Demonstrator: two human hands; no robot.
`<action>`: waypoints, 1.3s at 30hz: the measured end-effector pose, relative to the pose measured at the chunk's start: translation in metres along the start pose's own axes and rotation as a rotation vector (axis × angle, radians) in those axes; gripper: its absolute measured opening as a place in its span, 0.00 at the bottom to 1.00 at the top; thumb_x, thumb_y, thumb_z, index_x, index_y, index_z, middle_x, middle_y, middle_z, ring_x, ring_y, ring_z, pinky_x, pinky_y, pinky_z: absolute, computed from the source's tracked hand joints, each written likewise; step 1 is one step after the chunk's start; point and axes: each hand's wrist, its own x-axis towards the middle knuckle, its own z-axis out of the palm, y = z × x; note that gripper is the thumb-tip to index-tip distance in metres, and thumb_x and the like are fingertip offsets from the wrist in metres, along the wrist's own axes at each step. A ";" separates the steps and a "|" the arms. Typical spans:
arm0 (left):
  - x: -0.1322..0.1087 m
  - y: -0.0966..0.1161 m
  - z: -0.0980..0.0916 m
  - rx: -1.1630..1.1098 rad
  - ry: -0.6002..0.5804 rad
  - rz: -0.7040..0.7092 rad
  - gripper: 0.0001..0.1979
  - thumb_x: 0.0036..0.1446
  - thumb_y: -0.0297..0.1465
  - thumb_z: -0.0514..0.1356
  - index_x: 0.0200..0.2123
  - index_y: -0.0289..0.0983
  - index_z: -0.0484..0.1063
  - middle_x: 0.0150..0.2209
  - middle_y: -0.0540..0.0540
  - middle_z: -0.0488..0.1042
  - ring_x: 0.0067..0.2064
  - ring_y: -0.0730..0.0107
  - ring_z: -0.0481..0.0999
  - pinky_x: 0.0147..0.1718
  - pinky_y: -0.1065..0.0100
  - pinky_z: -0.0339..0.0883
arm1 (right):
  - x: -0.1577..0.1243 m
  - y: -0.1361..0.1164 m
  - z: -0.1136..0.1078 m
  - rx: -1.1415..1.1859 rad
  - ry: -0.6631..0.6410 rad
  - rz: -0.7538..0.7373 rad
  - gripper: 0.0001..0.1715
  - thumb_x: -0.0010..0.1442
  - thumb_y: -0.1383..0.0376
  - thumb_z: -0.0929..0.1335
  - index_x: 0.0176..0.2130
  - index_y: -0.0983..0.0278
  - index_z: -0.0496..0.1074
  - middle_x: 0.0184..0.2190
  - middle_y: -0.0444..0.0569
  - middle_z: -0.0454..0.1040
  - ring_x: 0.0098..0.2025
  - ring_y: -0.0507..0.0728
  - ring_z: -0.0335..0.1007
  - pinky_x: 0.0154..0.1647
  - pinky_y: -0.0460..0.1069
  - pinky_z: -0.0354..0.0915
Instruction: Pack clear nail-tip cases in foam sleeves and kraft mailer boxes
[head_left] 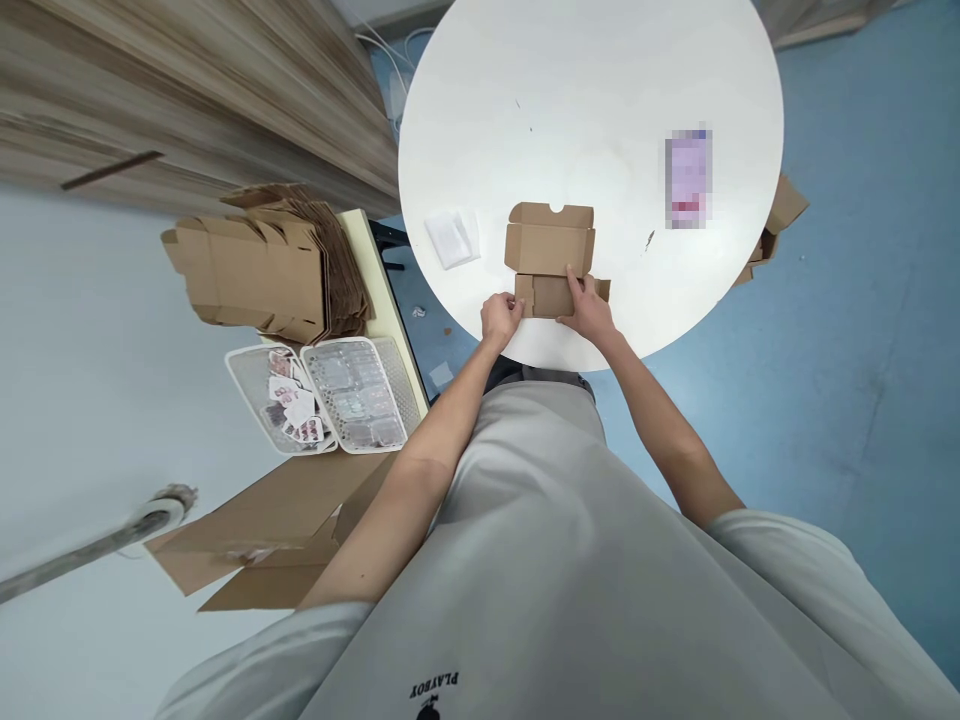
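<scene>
A small brown cardboard box (551, 250) lies on the round white table near its front edge. Its lid is folded back away from me, and a side flap sticks out on the right. At the box's left end, my left hand (501, 320) has its fingers closed on the side wall. My right hand (590, 308) grips the right part of the box, with the index finger near the lid fold and the thumb at the front edge. A flat white translucent packet (452, 240) lies left of the box.
A blurred purple item (688, 180) lies on the table's right (600, 60). On a side table to the left are stacked flat cardboard blanks (255, 270) and white baskets (356, 395) of small packs and cards. A large open carton (277, 510) is below them.
</scene>
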 end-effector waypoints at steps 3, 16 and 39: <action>0.001 0.001 -0.001 0.045 -0.001 0.016 0.11 0.75 0.35 0.61 0.47 0.37 0.83 0.49 0.37 0.87 0.53 0.52 0.85 0.55 0.59 0.74 | 0.000 0.003 0.004 0.014 -0.003 -0.004 0.78 0.62 0.51 0.82 0.87 0.52 0.34 0.82 0.69 0.49 0.65 0.79 0.77 0.60 0.70 0.80; -0.002 0.022 -0.005 0.240 -0.034 0.024 0.14 0.73 0.24 0.55 0.51 0.32 0.80 0.56 0.29 0.81 0.58 0.44 0.81 0.60 0.52 0.72 | -0.005 -0.007 0.005 0.020 0.029 0.001 0.72 0.63 0.55 0.82 0.86 0.55 0.41 0.81 0.68 0.52 0.68 0.80 0.75 0.66 0.72 0.77; 0.002 0.024 0.001 0.211 -0.033 -0.015 0.16 0.69 0.23 0.52 0.50 0.33 0.79 0.54 0.28 0.80 0.55 0.41 0.78 0.58 0.48 0.69 | -0.046 0.004 0.021 0.317 0.347 0.281 0.08 0.79 0.59 0.65 0.50 0.60 0.70 0.46 0.56 0.85 0.48 0.65 0.82 0.54 0.59 0.74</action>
